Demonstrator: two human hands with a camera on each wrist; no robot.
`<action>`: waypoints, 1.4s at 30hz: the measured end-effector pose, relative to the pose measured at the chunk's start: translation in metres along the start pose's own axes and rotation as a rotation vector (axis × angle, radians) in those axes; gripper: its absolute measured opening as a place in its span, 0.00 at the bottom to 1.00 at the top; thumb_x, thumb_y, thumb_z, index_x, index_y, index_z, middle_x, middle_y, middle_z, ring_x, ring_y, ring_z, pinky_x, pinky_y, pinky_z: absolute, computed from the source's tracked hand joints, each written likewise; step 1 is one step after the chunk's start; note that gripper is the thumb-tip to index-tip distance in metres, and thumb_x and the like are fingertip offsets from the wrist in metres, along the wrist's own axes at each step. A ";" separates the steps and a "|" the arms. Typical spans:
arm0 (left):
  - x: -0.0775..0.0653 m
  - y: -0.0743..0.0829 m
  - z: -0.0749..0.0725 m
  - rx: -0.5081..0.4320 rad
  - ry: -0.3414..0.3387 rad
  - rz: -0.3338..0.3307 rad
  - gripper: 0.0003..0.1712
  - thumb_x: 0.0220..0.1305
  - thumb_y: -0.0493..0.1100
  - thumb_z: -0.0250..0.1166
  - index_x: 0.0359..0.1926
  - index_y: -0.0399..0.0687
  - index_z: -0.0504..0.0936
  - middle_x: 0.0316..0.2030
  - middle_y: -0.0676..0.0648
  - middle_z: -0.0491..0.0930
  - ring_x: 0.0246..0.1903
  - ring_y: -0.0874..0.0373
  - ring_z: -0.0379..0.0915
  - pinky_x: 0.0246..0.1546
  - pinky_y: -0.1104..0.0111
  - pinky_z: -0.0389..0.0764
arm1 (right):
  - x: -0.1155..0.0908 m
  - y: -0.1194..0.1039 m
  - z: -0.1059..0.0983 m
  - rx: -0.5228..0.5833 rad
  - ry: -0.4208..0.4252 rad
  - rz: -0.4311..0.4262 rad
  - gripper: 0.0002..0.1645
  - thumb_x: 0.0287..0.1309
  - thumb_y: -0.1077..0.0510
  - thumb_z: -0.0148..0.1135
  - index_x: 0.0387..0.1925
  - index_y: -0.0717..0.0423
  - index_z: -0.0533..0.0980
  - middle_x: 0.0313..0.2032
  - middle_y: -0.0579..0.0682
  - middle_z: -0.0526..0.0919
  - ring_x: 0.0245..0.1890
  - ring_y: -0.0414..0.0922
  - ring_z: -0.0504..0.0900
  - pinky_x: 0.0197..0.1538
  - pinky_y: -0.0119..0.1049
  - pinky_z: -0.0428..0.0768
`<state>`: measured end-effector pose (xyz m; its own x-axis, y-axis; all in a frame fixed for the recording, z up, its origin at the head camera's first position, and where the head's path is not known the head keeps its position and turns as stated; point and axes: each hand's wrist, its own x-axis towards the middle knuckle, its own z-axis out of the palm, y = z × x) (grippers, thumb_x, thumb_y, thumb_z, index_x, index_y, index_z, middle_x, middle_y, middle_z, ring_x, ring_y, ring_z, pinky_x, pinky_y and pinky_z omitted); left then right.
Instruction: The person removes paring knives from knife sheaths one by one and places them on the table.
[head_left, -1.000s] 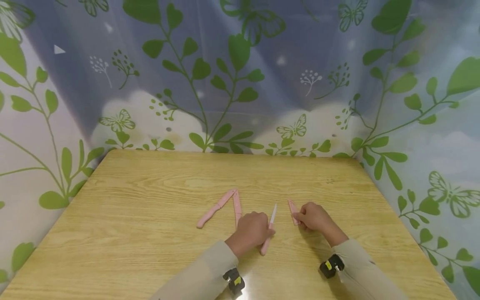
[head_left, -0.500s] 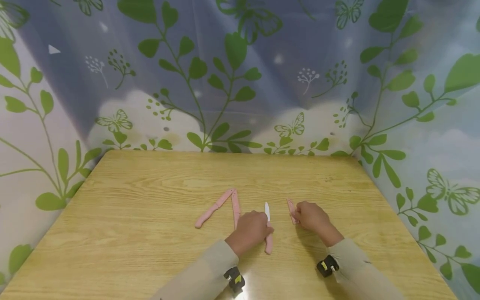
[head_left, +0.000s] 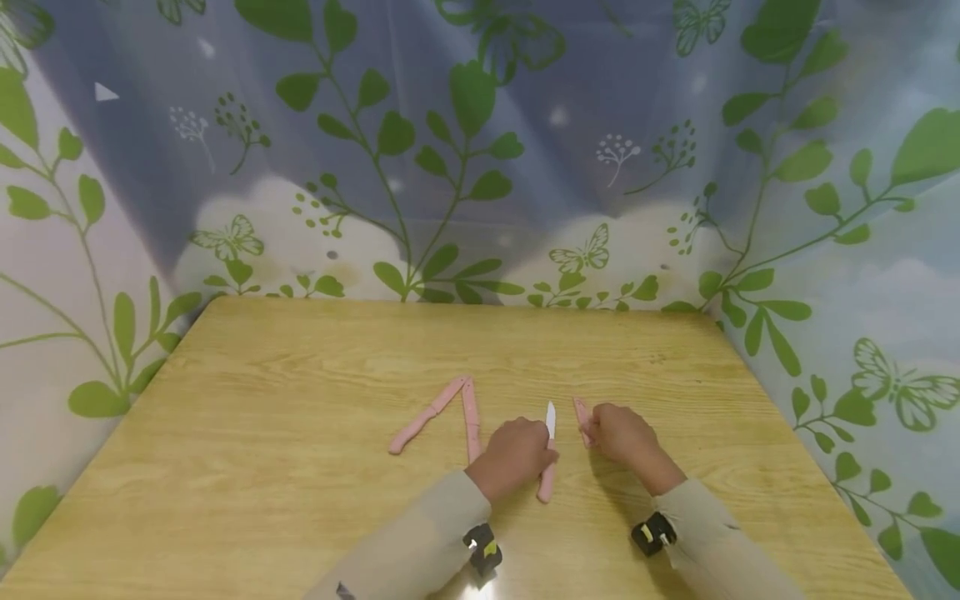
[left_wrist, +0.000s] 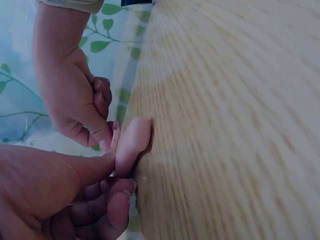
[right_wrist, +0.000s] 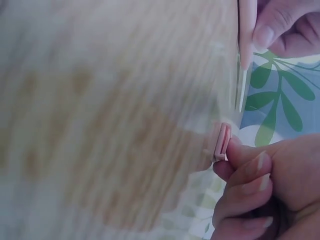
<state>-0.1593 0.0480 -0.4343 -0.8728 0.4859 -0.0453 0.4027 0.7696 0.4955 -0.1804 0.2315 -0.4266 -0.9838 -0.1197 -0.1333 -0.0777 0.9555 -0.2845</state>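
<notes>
My left hand [head_left: 513, 458] grips a small knife by its pink handle [head_left: 547, 482], the bare white blade [head_left: 551, 415] pointing away toward the back of the table. In the left wrist view the rounded butt of the knife handle [left_wrist: 134, 142] shows close over the wood. Just right of the blade, my right hand [head_left: 622, 433] pinches a narrow pink knife sheath [head_left: 580, 412] between thumb and fingers. The open slot of the sheath [right_wrist: 221, 142] shows in the right wrist view. Blade and sheath are apart, side by side.
Left of the hands lie two pink knives with covered blades, one slanted [head_left: 420, 425] and one nearly straight [head_left: 470, 408], their tips meeting. My left hand hides the second one's near end. A leaf-patterned curtain [head_left: 480, 167] hangs behind the wooden table [head_left: 262, 417].
The knife first turned in my left hand, its tip swinging left, and then moved right with the hand, closer to the sheath. My right hand and the sheath have hardly moved.
</notes>
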 end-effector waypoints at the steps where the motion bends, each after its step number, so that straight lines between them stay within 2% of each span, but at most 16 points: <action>1: 0.001 0.001 0.001 0.017 0.004 -0.004 0.22 0.64 0.45 0.62 0.12 0.48 0.76 0.09 0.55 0.63 0.10 0.65 0.55 0.09 0.75 0.56 | 0.000 0.000 0.000 0.002 0.001 0.001 0.17 0.63 0.54 0.59 0.19 0.54 0.70 0.16 0.47 0.70 0.18 0.44 0.67 0.19 0.35 0.64; 8: 0.001 0.005 0.004 0.054 0.027 -0.016 0.21 0.64 0.47 0.61 0.15 0.48 0.74 0.10 0.55 0.61 0.11 0.64 0.57 0.09 0.73 0.58 | 0.000 0.002 0.000 0.015 -0.001 -0.012 0.18 0.63 0.55 0.58 0.18 0.55 0.71 0.15 0.47 0.69 0.17 0.43 0.66 0.19 0.34 0.63; 14: 0.001 0.004 0.004 0.051 0.038 -0.008 0.21 0.65 0.47 0.61 0.15 0.49 0.72 0.10 0.55 0.62 0.11 0.64 0.57 0.09 0.73 0.58 | 0.003 0.006 -0.001 0.065 -0.044 0.025 0.17 0.64 0.53 0.57 0.21 0.55 0.73 0.16 0.47 0.72 0.17 0.42 0.66 0.19 0.33 0.63; 23: 0.000 0.004 0.004 0.078 0.039 -0.001 0.22 0.66 0.48 0.60 0.14 0.49 0.73 0.10 0.54 0.62 0.11 0.63 0.57 0.09 0.73 0.58 | 0.002 0.006 -0.002 0.119 -0.049 0.064 0.17 0.62 0.52 0.58 0.21 0.55 0.73 0.16 0.47 0.72 0.16 0.41 0.64 0.18 0.31 0.61; 26: -0.002 0.003 0.004 0.043 0.028 0.000 0.25 0.68 0.50 0.57 0.13 0.49 0.72 0.09 0.54 0.61 0.10 0.64 0.55 0.09 0.74 0.57 | 0.001 0.006 -0.005 0.163 -0.008 0.043 0.19 0.64 0.51 0.56 0.19 0.55 0.72 0.13 0.46 0.69 0.14 0.40 0.62 0.17 0.31 0.61; 30: -0.003 0.001 0.004 -0.026 0.028 0.002 0.29 0.71 0.52 0.52 0.11 0.50 0.71 0.08 0.55 0.59 0.08 0.65 0.52 0.06 0.75 0.54 | 0.002 0.004 -0.014 0.247 0.141 -0.006 0.23 0.65 0.51 0.54 0.16 0.56 0.69 0.10 0.44 0.62 0.11 0.39 0.58 0.16 0.31 0.60; 33: -0.003 -0.001 0.004 -0.057 0.035 -0.001 0.30 0.71 0.52 0.51 0.10 0.50 0.71 0.07 0.56 0.58 0.06 0.66 0.50 0.05 0.76 0.53 | 0.002 0.000 -0.021 0.295 0.207 -0.026 0.21 0.64 0.51 0.54 0.17 0.56 0.68 0.10 0.43 0.61 0.10 0.38 0.57 0.16 0.32 0.60; 36: -0.004 -0.002 0.003 -0.070 0.011 -0.006 0.32 0.72 0.52 0.50 0.09 0.50 0.70 0.06 0.56 0.58 0.05 0.66 0.49 0.04 0.77 0.52 | 0.001 -0.004 -0.024 0.327 0.193 -0.017 0.20 0.65 0.52 0.53 0.19 0.56 0.69 0.10 0.43 0.61 0.10 0.38 0.57 0.15 0.31 0.60; 42: -0.005 0.000 0.002 -0.029 -0.019 -0.021 0.34 0.72 0.54 0.50 0.06 0.52 0.75 0.05 0.56 0.59 0.07 0.65 0.51 0.07 0.74 0.55 | 0.000 -0.006 -0.023 0.351 0.186 0.027 0.19 0.65 0.53 0.53 0.19 0.56 0.69 0.10 0.43 0.61 0.10 0.39 0.58 0.15 0.31 0.60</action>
<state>-0.1542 0.0459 -0.4362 -0.8755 0.4778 -0.0721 0.3759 0.7673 0.5196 -0.1837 0.2320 -0.4034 -0.9997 -0.0139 0.0197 -0.0229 0.8034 -0.5950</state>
